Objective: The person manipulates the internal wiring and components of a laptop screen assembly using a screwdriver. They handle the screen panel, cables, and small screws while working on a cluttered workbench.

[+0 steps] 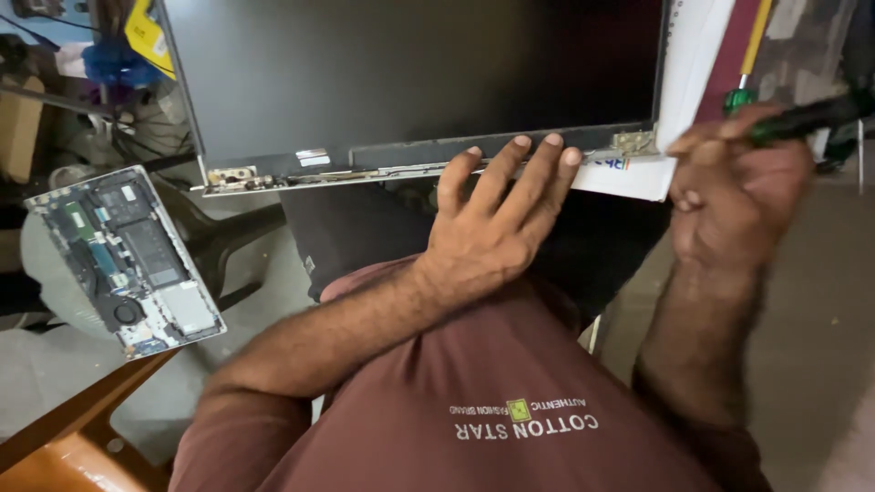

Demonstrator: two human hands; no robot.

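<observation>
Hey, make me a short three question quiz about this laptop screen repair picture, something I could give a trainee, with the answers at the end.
1. True or false: the left hand lies flat with its fingers on the lower edge of the screen panel.
2. What does the right hand grip? A) a green-handled screwdriver B) pliers C) a brush
3. Fill in: the opened laptop base, its insides showing, lies to the person's ____ .

Key: 1 true; 2 A; 3 left. The screwdriver's tip is hidden behind the hand, near the metal hinge.
</observation>
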